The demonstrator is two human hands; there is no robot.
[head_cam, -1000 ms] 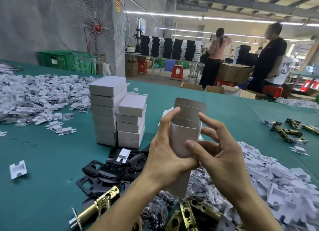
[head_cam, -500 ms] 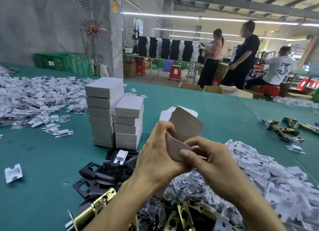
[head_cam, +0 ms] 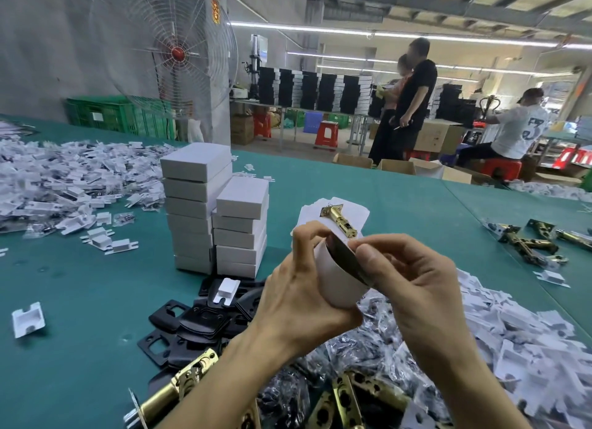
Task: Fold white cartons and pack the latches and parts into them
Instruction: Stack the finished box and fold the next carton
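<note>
A white carton [head_cam: 339, 279] is held in mid-air over the green table [head_cam: 80, 300]. My left hand [head_cam: 298, 300] grips its left side, thumb curled over the top edge. My right hand [head_cam: 407, 284] pinches the carton's end flap at the top right. Beyond it a brass latch [head_cam: 339, 221] lies on a small stack of flat white carton blanks [head_cam: 358, 212]. More brass latches [head_cam: 179, 387] lie at the near edge beside black strike plates [head_cam: 192, 323] and bagged parts [head_cam: 368, 358].
Two stacks of closed white cartons [head_cam: 217, 217] stand left of my hands. Heaps of white inserts [head_cam: 64, 179] spread far left and at the right [head_cam: 512, 326]. Loose latches [head_cam: 528, 239] lie far right. A fan [head_cam: 169, 54] and three people [head_cam: 413, 98] are beyond the table.
The carton has come lower and turned, its raised flap now bent down under my right fingers. The brass latch on the blanks behind it has come into sight.
</note>
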